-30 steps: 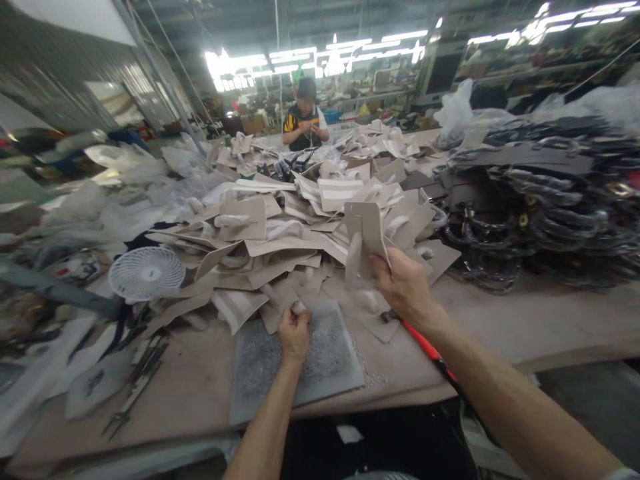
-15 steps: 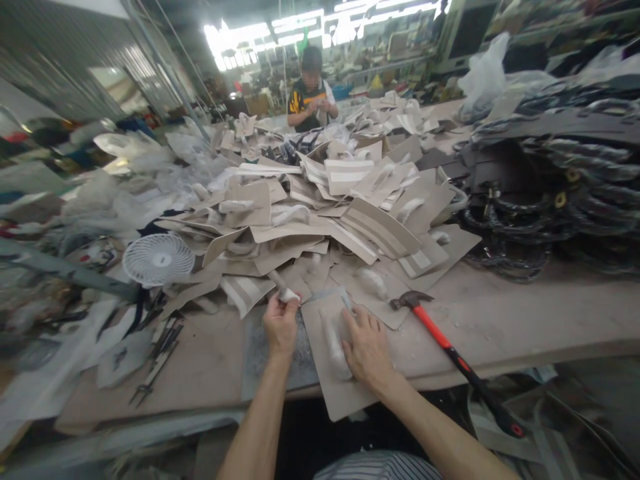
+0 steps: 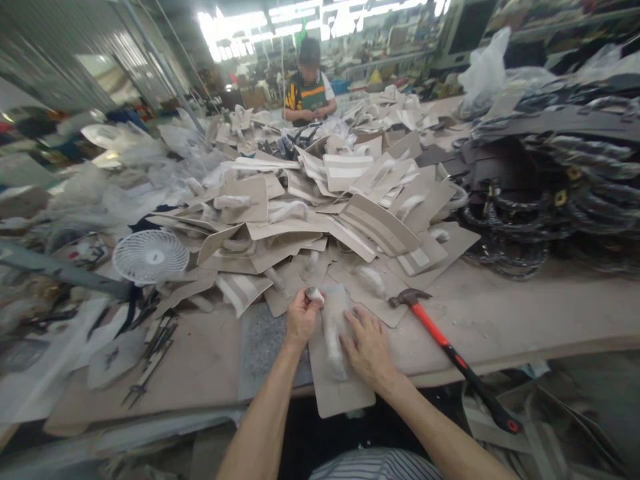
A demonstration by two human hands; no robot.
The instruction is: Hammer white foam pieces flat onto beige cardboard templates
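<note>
My left hand (image 3: 301, 323) pinches a small white roll-shaped piece (image 3: 315, 294) with a greyish end, at the top left edge of a beige panel (image 3: 345, 398). Its exact kind is too blurred to tell. A handle wrapped in clear plastic (image 3: 335, 350) runs lengthwise on the panel, whose near end juts past the table edge. My right hand (image 3: 369, 347) rests on the panel's right side with fingers spread, beside the handle. Under the panel's left side lies a dark grey slab (image 3: 265, 357). A claw hammer (image 3: 433, 327) with a red and black grip lies to the right.
A large heap of beige panels (image 3: 380, 223) fills the table's middle. Dark wrapped bags (image 3: 520, 180) are stacked at right. On the left are a white fan (image 3: 150, 257), metal tools (image 3: 153, 363) and plastic bags (image 3: 120, 143). Across the table sits another person (image 3: 310, 90).
My left hand has moved right with the white piece, from beside the panel to its top edge. The panel has turned slightly straighter. My right hand stays on it.
</note>
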